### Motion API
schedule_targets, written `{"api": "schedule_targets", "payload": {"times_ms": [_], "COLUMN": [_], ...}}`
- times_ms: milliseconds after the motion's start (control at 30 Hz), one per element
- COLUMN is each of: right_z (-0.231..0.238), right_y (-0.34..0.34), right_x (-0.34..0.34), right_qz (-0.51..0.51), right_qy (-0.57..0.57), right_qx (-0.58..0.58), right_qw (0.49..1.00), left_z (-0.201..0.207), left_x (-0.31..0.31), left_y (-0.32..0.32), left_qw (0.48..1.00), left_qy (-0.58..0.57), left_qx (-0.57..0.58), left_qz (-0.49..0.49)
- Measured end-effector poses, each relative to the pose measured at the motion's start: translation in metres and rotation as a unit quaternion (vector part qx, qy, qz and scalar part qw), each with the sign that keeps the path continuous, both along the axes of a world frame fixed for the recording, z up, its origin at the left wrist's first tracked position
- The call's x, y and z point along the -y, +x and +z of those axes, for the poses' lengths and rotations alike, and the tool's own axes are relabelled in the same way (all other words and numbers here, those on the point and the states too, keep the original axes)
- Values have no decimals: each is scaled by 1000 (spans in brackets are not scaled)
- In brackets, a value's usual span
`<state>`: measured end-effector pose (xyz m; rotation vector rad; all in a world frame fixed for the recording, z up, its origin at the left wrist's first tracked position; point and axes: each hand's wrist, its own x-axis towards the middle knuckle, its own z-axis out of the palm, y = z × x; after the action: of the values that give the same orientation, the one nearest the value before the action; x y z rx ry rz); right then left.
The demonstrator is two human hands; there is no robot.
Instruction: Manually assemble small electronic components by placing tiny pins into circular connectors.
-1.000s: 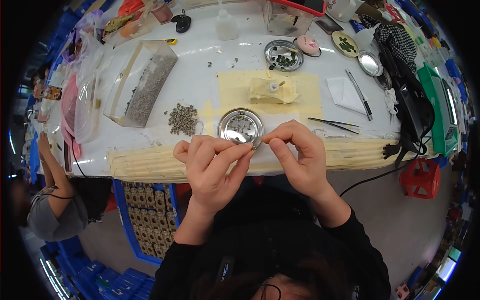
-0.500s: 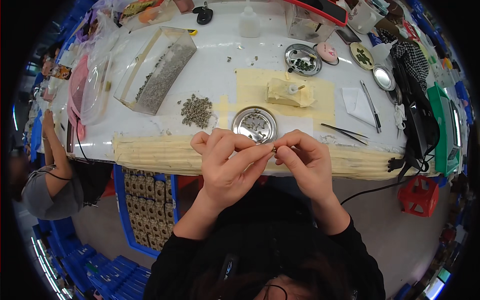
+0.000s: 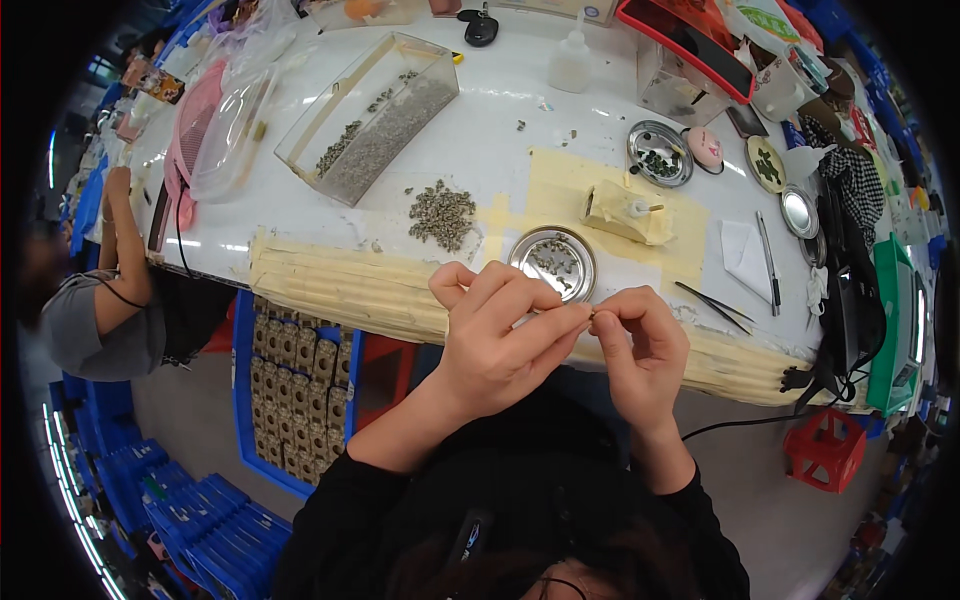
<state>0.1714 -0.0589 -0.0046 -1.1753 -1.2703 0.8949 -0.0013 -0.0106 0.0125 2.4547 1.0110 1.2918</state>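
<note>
My left hand [image 3: 505, 335] and my right hand [image 3: 645, 350] meet fingertip to fingertip over the near table edge. Both are closed in a pinch on one tiny metal piece [image 3: 593, 313], mostly hidden by the fingers. Just beyond them sits a round metal dish [image 3: 516, 260] with several small metal parts scattered inside. A heap of similar small grey parts [image 3: 442, 215] lies on the table to the left of the dish. Behind the dish to the right, a yellow-taped block [image 3: 612, 210] carries a small white nozzle-like piece.
Dark tweezers [image 3: 714, 306], a pen [image 3: 768, 262] and folded white paper [image 3: 742, 250] lie right. A clear box [image 3: 300, 150] of grey granules stands left; farther back are a squeeze bottle [image 3: 570, 65] and dark-green pieces in a dish [image 3: 634, 150]. Another person [image 3: 105, 320] sits left.
The view has swung, shifting the table's contents right and tilting the table edge. My hands stay pinched together; the tiny piece shows less between the fingertips.
</note>
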Motion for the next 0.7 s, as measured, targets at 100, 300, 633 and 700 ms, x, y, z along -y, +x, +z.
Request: {"api": "schedule_targets", "payload": {"times_ms": [100, 300, 633, 700], "right_z": [0, 0, -1, -1], "right_y": [2, 6, 1, 4], "right_x": [0, -1, 0, -2], "right_qz": [68, 114, 47, 9], "right_qy": [-97, -162, -46, 49], "right_qx": [-190, -270, -127, 45], "right_qw": [975, 942, 990, 998], "left_z": [-4, -9, -8, -7], "left_x": [-2, -5, -2, -2], "left_y": [-2, 0, 0, 1], "left_qw": [999, 992, 1000, 1000], "left_qy": [-23, -74, -15, -4], "left_qx": [28, 82, 20, 8], "left_qz": [-29, -62, -16, -7]}}
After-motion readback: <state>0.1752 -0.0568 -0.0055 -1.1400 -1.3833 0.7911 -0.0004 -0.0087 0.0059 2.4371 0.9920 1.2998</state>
